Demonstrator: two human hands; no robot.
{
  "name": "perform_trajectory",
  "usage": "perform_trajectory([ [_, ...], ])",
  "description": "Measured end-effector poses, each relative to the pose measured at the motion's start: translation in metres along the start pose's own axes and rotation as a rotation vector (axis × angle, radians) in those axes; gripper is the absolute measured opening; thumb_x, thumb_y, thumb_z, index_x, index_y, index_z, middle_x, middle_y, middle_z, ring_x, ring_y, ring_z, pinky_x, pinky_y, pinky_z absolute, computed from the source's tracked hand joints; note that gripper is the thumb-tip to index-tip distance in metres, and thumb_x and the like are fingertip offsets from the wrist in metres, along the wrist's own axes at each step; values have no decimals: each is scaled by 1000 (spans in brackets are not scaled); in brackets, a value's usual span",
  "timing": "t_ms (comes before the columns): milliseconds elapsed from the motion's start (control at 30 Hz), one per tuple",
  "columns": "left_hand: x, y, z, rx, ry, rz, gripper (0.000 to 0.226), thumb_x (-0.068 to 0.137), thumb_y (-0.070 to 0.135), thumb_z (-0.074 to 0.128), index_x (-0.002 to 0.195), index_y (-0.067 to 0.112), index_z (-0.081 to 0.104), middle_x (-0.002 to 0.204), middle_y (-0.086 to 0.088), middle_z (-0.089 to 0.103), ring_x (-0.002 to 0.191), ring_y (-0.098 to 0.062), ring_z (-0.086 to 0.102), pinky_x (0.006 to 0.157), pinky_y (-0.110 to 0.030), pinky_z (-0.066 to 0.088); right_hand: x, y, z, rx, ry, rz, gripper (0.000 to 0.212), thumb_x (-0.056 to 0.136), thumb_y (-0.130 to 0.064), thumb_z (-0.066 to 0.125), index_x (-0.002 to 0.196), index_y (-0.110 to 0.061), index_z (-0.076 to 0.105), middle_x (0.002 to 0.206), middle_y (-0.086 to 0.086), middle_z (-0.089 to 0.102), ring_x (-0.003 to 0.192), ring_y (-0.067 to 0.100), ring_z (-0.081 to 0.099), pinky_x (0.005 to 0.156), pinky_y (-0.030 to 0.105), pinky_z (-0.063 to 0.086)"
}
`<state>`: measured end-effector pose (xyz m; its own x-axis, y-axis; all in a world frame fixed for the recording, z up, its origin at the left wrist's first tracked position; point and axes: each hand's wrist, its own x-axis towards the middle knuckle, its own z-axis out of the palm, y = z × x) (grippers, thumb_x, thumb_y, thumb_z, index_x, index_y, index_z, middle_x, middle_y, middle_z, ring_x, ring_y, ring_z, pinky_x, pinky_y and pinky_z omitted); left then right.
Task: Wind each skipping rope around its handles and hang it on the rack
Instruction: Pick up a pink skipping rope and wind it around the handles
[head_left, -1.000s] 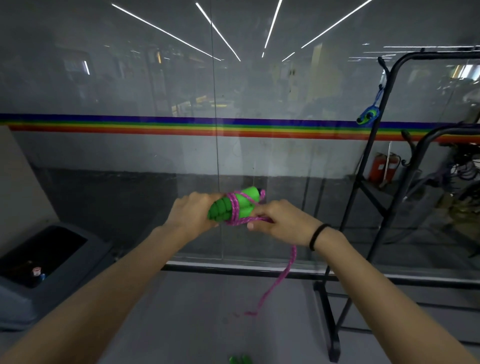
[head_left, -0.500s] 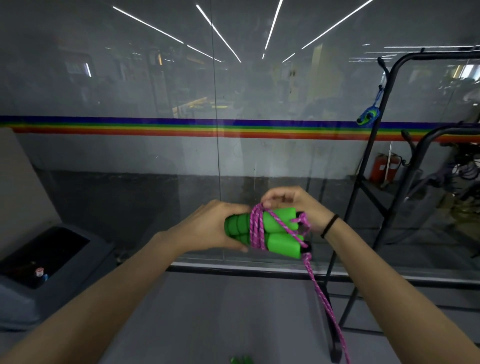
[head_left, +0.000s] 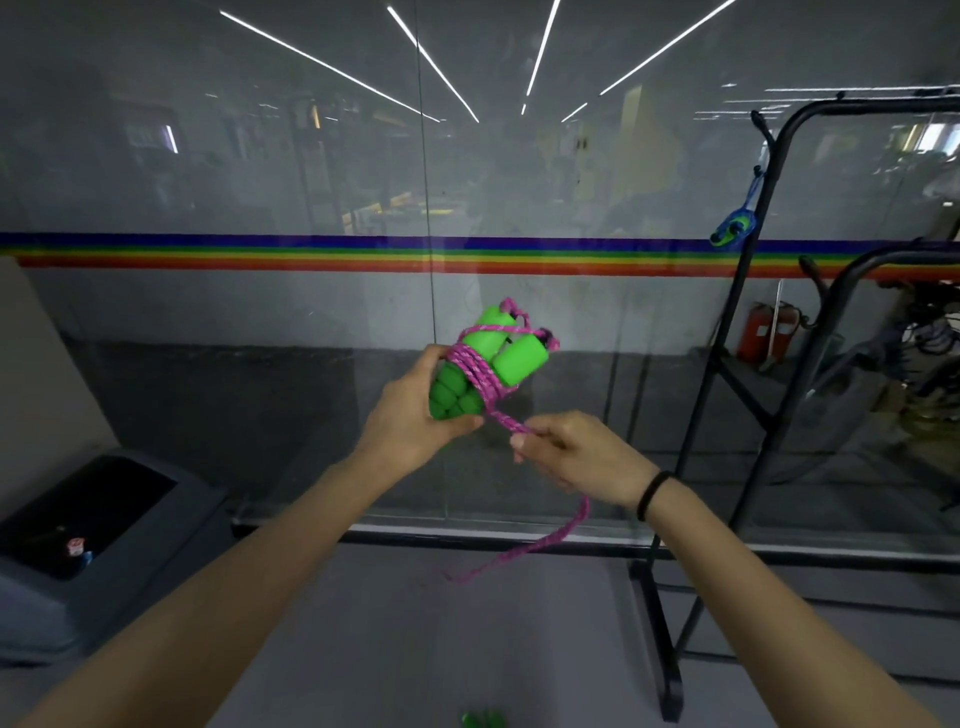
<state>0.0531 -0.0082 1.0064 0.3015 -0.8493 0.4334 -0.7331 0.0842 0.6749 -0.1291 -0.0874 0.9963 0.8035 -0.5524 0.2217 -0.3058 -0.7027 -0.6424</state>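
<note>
grey bin (head_left: 171, 561) lower left, small reddish item (head_left: 77, 548) inside, unidentifiable, left hand (head_left: 410, 415) grips green handles (head_left: 511, 358) centre frame, pink rope (head_left: 475, 371) wound round them, right hand (head_left: 576, 457) pinches its loose tail, black rack (head_left: 748, 312) right, green object (head_left: 483, 719) cut off at bottom edge

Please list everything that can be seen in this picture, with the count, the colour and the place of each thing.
handles: two, green, side by side in the left hand, at centre
skipping rope: one, pink, wound around the handles, its loose tail passing through the right hand and hanging down
rack: one, black, standing at the right
hung rope: one, blue and green, on the rack's upper hook
bin: one, grey, lower left
rainbow stripe: one, across the glass wall
fire extinguisher: one, red, behind the glass
green item: one, cut off at the bottom edge
wristband: one, black, right wrist
left hand: grips the handles
right hand: pinches the rope tail
</note>
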Motion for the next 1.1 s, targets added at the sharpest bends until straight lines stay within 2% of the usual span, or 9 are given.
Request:
perform_trajectory([
  [67, 0, -4, -5, 333, -81, 2, 71, 70, 32, 77, 128, 36, 36, 110, -1, 66, 100, -26, 63, 83, -38, 52, 5, -5, -5, -196, -5, -46, 32, 90, -33, 54, 79, -4, 62, 57, 0, 49, 47, 5, 43, 52, 19, 32],
  [167, -2, -10, -10, 742, -287, 102, 74, 78, 34, 69, 138, 37, 27, 121, -4, 61, 109, -28, 59, 82, -37, 47, 13, -14, -14, -328, -14, -87, 29, 85, -38, 60, 81, -10, 66, 67, 3, 60, 59, 12, 50, 58, 28, 40],
  [333, -5, -12, -16, 648, -543, 264, 65, 75, 37, 72, 130, 37, 36, 110, 8, 63, 97, -15, 60, 76, -32, 48, 33, -23, -26, -179, -59, -132, 17, 71, -39, 74, 76, -24, 69, 70, -7, 66, 63, 2, 57, 64, 22, 46],
  [533, -11, -3, -20, 323, -362, 369, 52, 66, 44, 79, 107, 40, 49, 76, 30, 56, 67, 6, 56, 63, -22, 48, 37, -6, -29, 420, -120, -97, 2, 80, -15, 64, 79, -16, 66, 68, -10, 68, 63, 1, 61, 61, 14, 48],
  [667, -15, 3, -13, 46, -252, 324, 56, 60, 36, 85, 107, 33, 56, 93, 19, 66, 84, 1, 64, 77, -22, 52, 29, 7, -24, 532, -53, -119, 15, 77, -13, 63, 75, -26, 69, 70, -13, 70, 69, -1, 63, 69, 19, 50],
  [767, -12, 8, -11, -138, -125, 224, 67, 59, 28, 86, 116, 22, 53, 108, 11, 65, 97, -2, 64, 86, -19, 51, 20, 6, -11, 663, -3, -33, 26, 89, -10, 52, 64, -17, 51, 43, -8, 50, 40, -1, 41, 46, 20, 34],
  [833, -10, 11, -10, -176, -76, 177, 71, 59, 27, 86, 121, 23, 49, 110, 13, 63, 97, 0, 63, 82, -12, 49, 18, 7, -2, 668, 4, 29, 35, 98, -10, 36, 64, -15, 43, 40, -10, 37, 38, 1, 27, 43, 16, 22],
  [967, -10, 15, -3, -151, 110, 88, 73, 63, 26, 84, 126, 27, 47, 101, 20, 60, 89, 8, 59, 73, -4, 44, 15, 3, 0, 540, -7, 27, 34, 99, -24, 31, 74, -13, 49, 45, -9, 36, 40, 5, 28, 41, 15, 24],
  [1100, -9, 8, -10, -57, 252, -70, 74, 65, 28, 82, 128, 32, 44, 101, 11, 62, 93, -13, 61, 85, -29, 50, 8, -4, 2, 306, -73, 64, 35, 98, -31, 34, 72, -15, 51, 52, -7, 39, 41, 2, 34, 47, 13, 31],
])
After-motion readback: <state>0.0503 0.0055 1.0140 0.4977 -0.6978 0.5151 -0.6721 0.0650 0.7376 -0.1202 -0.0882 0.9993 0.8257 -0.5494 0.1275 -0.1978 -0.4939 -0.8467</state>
